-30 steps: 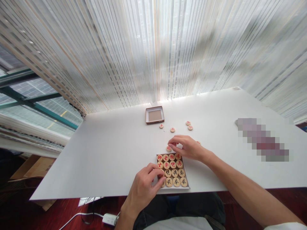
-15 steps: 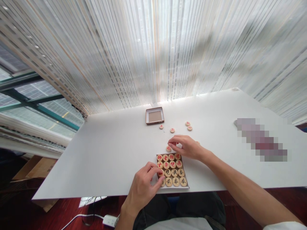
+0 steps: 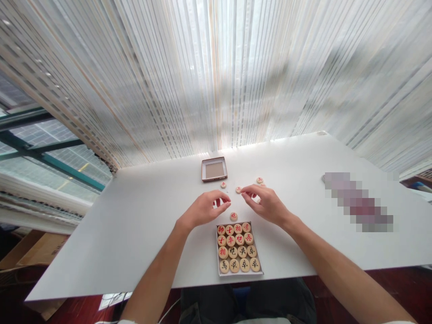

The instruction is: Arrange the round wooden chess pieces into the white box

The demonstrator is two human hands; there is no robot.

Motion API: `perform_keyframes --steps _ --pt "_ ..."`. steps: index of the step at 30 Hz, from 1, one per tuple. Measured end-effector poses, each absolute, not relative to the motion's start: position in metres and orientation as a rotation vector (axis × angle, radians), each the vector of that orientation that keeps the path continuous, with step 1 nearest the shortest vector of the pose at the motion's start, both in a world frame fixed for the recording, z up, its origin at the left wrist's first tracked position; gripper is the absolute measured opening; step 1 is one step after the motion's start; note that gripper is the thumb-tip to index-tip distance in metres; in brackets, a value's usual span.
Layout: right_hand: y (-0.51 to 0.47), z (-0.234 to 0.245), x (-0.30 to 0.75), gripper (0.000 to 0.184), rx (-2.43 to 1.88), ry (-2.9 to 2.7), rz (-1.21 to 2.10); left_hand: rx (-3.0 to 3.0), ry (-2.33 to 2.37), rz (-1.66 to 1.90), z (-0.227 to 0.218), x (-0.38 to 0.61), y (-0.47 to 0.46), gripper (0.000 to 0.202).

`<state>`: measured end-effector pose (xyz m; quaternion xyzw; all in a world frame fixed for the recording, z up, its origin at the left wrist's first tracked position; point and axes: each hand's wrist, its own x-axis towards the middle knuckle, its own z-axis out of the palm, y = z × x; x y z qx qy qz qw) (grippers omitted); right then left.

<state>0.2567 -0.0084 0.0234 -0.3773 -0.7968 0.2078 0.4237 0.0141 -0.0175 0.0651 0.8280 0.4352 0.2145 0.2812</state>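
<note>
A shallow box (image 3: pixel 240 273) near the table's front edge holds rows of round wooden Chinese chess pieces, red characters at the back, mostly black in front. Just behind it lies a loose red-marked piece (image 3: pixel 233 216). My left hand (image 3: pixel 202 210) hovers above and left of that piece, thumb and fingers apart with nothing between them. To its right, my right hand (image 3: pixel 269 206) has its fingers slightly parted, fingertips at the edge of another red piece (image 3: pixel 238 190). A third loose piece (image 3: pixel 223 185) lies farther back. My right hand partly hides pieces behind it.
An upturned box lid (image 3: pixel 214 169) lies at the back of the white table (image 3: pixel 135 216). One more red piece (image 3: pixel 259 180) is right of it. A pixelated object (image 3: pixel 359 202) lies on the right. String curtains (image 3: pixel 209 81) hang along the table's far edge.
My left hand has let go of a red piece in the box's left column and moved up beyond the box. My right hand has shifted slightly away, toward a farther piece. The view has tilted slightly.
</note>
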Motion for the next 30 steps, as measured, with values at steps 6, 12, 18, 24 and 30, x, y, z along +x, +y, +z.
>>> perform_keyframes --steps 6,12,18,24,30 --pt "-0.006 0.02 0.258 0.014 -0.951 -2.002 0.529 2.164 1.002 0.454 0.039 0.02 0.0 0.023" --pt "-0.006 0.013 0.254 0.014 -0.947 -2.059 0.552 2.133 0.969 0.536 0.026 0.02 -0.003 0.026" --pt "-0.007 0.012 0.251 0.015 -0.973 -2.079 0.596 2.148 1.011 0.626 0.018 0.017 -0.003 0.025" --pt "-0.006 0.013 0.25 0.017 -0.991 -2.084 0.577 2.217 1.051 0.688 0.013 0.017 -0.005 0.033" --pt "-0.005 0.015 0.25 0.017 -1.005 -2.091 0.556 2.298 1.102 0.716 0.012 0.015 -0.004 0.025"
